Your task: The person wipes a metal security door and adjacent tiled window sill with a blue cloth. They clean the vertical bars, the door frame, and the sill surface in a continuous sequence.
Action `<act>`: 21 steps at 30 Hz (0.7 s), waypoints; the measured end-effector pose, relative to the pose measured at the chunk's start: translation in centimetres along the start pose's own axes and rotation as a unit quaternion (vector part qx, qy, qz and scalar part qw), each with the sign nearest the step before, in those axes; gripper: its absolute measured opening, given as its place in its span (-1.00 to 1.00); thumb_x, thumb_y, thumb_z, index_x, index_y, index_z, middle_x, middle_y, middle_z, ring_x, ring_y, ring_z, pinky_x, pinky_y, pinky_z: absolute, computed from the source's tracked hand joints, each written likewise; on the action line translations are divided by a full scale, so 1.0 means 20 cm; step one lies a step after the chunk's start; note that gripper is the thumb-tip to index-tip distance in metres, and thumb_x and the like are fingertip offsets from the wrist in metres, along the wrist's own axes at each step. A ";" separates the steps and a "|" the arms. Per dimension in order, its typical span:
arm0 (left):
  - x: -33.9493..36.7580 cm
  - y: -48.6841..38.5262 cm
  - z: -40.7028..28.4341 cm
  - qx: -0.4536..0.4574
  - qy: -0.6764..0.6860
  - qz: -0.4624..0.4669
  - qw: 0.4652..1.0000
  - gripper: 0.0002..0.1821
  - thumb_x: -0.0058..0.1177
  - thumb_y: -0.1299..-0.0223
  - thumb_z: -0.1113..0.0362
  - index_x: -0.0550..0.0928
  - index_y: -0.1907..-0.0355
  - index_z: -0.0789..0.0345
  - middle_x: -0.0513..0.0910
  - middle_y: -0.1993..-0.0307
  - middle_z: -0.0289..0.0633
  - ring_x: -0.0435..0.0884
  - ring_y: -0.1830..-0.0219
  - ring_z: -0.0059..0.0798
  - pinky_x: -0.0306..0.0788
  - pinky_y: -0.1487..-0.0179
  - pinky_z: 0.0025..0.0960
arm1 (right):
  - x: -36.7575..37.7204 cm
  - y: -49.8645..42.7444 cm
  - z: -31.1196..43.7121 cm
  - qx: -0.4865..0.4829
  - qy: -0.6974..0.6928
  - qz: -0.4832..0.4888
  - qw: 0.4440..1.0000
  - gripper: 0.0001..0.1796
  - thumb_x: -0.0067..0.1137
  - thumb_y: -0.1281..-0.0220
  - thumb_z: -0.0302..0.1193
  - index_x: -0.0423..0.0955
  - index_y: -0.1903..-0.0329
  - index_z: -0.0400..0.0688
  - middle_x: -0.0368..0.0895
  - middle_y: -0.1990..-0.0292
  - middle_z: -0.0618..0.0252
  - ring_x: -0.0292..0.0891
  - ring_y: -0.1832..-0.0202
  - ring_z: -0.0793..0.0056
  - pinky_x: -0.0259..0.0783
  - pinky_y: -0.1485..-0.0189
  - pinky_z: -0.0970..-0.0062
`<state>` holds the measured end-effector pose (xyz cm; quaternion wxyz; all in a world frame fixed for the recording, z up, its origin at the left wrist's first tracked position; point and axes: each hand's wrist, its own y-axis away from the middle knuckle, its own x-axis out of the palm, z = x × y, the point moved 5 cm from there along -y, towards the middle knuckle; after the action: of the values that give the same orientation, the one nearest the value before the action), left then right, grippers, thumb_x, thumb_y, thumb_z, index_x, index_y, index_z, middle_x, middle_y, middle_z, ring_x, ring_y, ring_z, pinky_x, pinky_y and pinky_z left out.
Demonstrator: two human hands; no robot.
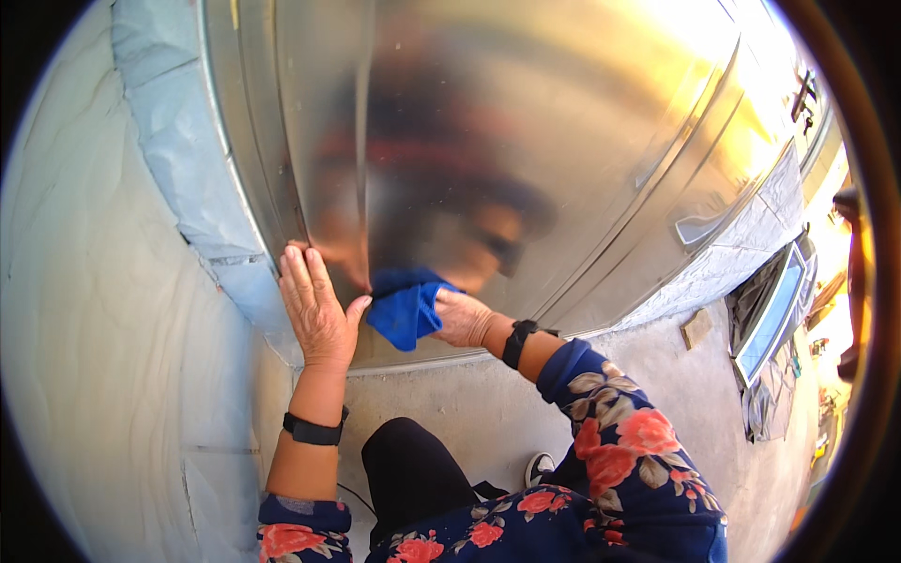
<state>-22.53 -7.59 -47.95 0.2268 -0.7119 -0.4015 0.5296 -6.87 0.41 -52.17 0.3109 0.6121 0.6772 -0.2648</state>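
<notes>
A tall sheet of shiny, reflective metal panelling point(450, 232) with vertical grooves stands in front of me. My left hand point(318, 317) rests against its lower left part, fingers extended upward, with nothing held in it. Close by on the right, my right hand point(461, 318) grips a blue cloth point(405, 313) and presses it on the metal; its fingertips are partly hidden by the cloth. A blurred reflection of the person and the cloth shows in the metal.
A frame of rough grey stone tiles point(179, 162) borders the metal on the left, beside a pale veined wall point(84, 281). On the concrete floor point(633, 366) at right lie a small flat block point(696, 329), a framed glass pane point(771, 317) and dark crumpled sheeting point(767, 408).
</notes>
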 end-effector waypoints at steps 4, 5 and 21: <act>0.02 0.01 0.02 0.007 -0.049 -0.013 0.999 0.24 0.43 0.44 0.15 -0.04 -0.34 0.33 -0.08 -0.35 0.10 -0.03 -0.36 0.06 -0.01 -0.35 -0.07 | -0.01 0.11 -0.03 -0.002 0.080 -0.034 0.996 -0.70 -0.01 0.11 -0.27 0.56 0.24 0.10 0.48 0.09 0.46 0.31 -0.07 0.44 0.07 -0.27 0.38; 0.02 0.01 0.02 0.006 -0.054 -0.015 0.998 0.23 0.43 0.44 0.14 -0.03 -0.34 0.32 -0.06 -0.35 0.09 -0.02 -0.36 0.05 0.02 -0.33 -0.05 | -0.04 0.16 -0.10 0.005 0.144 0.001 0.990 -0.70 -0.01 0.11 -0.29 0.55 0.23 0.09 0.49 0.10 0.44 0.33 -0.05 0.43 0.09 -0.26 0.37; 0.00 -0.01 -0.06 -0.029 -0.043 -0.009 0.999 0.27 0.45 0.46 0.14 -0.08 -0.34 0.39 -0.12 -0.34 0.17 -0.09 -0.37 0.09 -0.08 -0.39 -0.12 | -0.43 0.26 -0.53 0.194 -0.007 -0.228 0.954 -0.51 -0.05 0.04 -0.35 0.42 -0.07 0.17 0.39 -0.09 0.34 0.29 -0.11 0.22 0.20 -0.11 0.04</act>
<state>-21.50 -7.39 -47.37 0.1931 -0.6916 -0.4323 0.5455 -2.16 3.15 -38.50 0.1222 0.4883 0.7322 -0.4588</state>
